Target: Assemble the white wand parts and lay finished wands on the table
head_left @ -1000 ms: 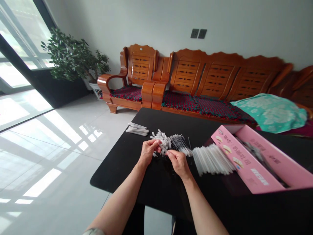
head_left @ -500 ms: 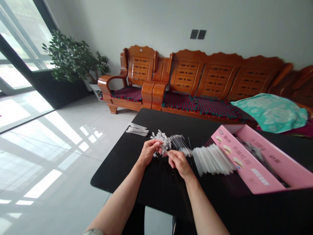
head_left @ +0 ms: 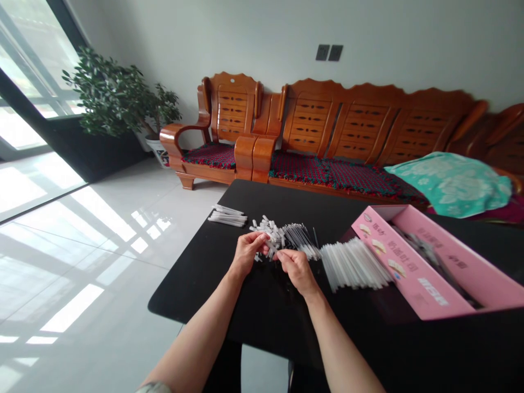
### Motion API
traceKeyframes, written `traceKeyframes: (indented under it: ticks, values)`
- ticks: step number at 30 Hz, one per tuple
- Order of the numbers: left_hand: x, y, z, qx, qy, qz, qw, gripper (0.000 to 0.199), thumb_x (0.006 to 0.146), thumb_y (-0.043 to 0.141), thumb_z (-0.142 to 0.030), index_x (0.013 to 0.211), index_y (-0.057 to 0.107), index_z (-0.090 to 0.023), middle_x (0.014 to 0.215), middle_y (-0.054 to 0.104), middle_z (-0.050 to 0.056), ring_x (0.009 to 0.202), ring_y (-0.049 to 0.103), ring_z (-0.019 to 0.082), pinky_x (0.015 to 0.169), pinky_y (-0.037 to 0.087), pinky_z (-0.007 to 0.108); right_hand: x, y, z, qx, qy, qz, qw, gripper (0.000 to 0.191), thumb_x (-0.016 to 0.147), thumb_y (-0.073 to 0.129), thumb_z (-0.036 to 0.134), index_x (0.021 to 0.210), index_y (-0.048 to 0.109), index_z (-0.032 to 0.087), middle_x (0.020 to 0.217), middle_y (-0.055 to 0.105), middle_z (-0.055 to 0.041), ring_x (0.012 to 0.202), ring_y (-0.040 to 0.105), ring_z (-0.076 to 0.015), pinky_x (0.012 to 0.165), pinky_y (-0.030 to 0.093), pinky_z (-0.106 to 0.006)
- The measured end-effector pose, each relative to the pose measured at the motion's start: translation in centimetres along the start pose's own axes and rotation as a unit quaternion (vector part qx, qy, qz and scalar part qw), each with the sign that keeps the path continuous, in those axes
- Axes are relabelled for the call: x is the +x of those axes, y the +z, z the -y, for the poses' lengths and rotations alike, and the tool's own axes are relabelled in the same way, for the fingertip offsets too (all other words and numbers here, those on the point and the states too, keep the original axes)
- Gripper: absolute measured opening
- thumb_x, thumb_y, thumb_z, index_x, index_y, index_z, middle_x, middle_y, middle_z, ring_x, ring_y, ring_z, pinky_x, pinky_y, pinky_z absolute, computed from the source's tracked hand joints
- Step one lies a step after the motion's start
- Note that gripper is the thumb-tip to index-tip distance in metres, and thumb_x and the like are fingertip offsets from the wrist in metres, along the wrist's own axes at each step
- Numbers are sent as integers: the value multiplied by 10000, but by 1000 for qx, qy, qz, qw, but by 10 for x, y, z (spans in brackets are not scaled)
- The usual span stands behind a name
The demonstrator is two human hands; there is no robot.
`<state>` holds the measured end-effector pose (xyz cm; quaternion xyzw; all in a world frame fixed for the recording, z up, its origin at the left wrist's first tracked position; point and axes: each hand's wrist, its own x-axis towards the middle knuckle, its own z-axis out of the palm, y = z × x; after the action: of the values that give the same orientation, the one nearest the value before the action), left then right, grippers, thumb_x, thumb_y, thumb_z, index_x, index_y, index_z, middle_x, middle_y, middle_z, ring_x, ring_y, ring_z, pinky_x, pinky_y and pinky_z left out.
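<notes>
The left hand and right hand pinch shut at loose white plastic tubes (any grip is too small to tell); a knock could scatter them across the black surface.

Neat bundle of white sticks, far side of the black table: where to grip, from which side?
Grip the bundle of thin white plastic sticks around its middle, coming from above. The sticks lie flat and roughly parallel on the black table, so fingers can close across them; the ends look looser.

Left hand and right hand nearly meet, both seemingly pinching.
</notes>
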<state>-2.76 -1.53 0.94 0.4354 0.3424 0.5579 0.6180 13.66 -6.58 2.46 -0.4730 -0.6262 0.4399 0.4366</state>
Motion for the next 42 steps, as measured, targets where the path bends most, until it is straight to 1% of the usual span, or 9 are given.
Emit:
traceKeyframes:
  ticks: [2,6,9,13,17,23,27,36,42]
  values:
    - [4,-4,-2,-4,-5,-33,999,366,730,775,-460,808,724,-106,593,626,10,497,542,103,527,457,237,-1,1,1,-149,-81,-37,985,401,968,465,418,714,638,160,546,455,24,521,385,-93,527,261,-243]
    - [11,-19,-10,-38,43,-132,990,359,688,791,-460,761,702,-120,614,610,-8,491,507,72,504,430,209,-6,-5,-4,-351,-185,-130,909,369,990,443,322,746,675,170,576,589,-31,544,502,-128,584,311,-261]
    - [10,-21,-12,-9,38,-102,994,367,717,764,-474,805,714,-121,659,638,9,512,542,91,513,456,224,-5,-11,-11,-373,-203,-201,883,325,995,451,317,900,718,160,684,689,-76,611,600,-167,623,375,-266]
    - [4,-13,-8,97,63,-60,992,374,789,704,-487,860,738,-121,625,625,11,511,543,103,504,444,220,1,-18,-20,-381,-197,-237,872,330,1001,439,313,998,723,144,871,740,-108,774,661,-196,727,435,-274]
    - [1,-12,-6,195,82,-55,976,374,822,676,-459,1021,733,-148,550,569,-28,438,470,88,449,362,202,1,-40,-31,-401,-165,-325,841,365,990,443,337,1002,737,122,876,741,-127,775,648,-214,736,440,-299]
    - [0,-16,-2,348,138,-110,921,142,781,722,-341,785,710,-199,654,624,-15,524,524,104,532,390,213,-20,-110,-44,-484,-74,-511,706,344,904,524,358,962,773,129,744,694,-147,696,566,-257,690,347,-376]
    - [1,-17,-1,410,176,-117,887,101,801,707,-317,788,739,-222,784,655,4,582,545,108,621,426,234,-32,-140,-55,-526,-30,-558,641,270,812,554,302,850,784,164,641,629,-135,717,525,-295,697,302,-419]
    - [3,-19,1,422,179,-122,880,127,817,702,-339,850,742,-223,823,646,10,589,558,113,616,444,238,-25,-139,-67,-521,-53,-566,637,215,733,608,259,873,754,186,674,608,-103,773,533,-296,705,338,-423]
    - [12,-37,-5,493,195,-208,822,215,914,537,-271,950,739,-205,950,688,78,832,637,213,795,492,323,-10,-102,-52,-504,-138,-502,689,208,841,510,196,907,702,150,833,676,-130,883,590,-281,841,411,-432]
